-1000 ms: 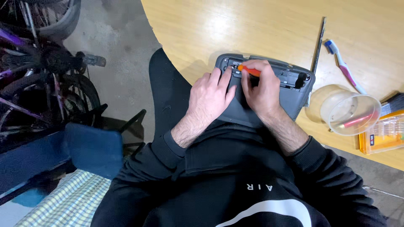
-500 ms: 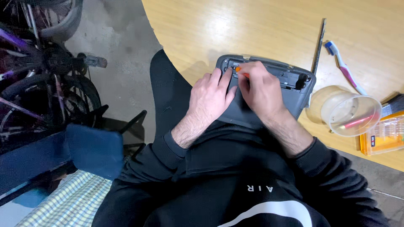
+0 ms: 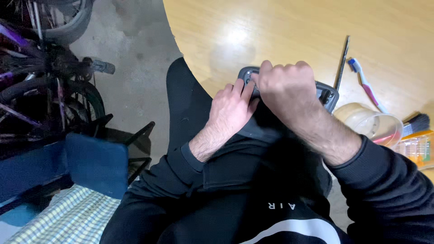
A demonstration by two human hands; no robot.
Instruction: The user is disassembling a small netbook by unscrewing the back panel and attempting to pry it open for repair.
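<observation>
- The counter [image 3: 289, 27] is a pale wooden top with a curved edge and a soft glare patch near its middle; the person sits at that edge, in a black long-sleeved top and black trousers.
- A dark grey device [image 3: 327, 92] lies at the counter's near edge, partly over the lap.
- The left hand [image 3: 230, 110] lies flat against the device's left end, fingers stretched out and pressing on it.
- The right hand [image 3: 287, 88] is curled into a loose fist over the device's top; whether it grips anything inside cannot be told.
- To the right stand a clear plastic tub [image 3: 375, 124], a toothbrush [image 3: 366, 83], a thin metal rod [image 3: 341, 63], a paintbrush [image 3: 416, 123] and an orange packet [image 3: 416, 149].
- The floor [image 3: 131, 58] is bare grey concrete.
- Bicycles [image 3: 40, 68] crowd the left side, with a blue cushioned seat [image 3: 95, 162] and a checked cloth [image 3: 63, 217] nearer.
</observation>
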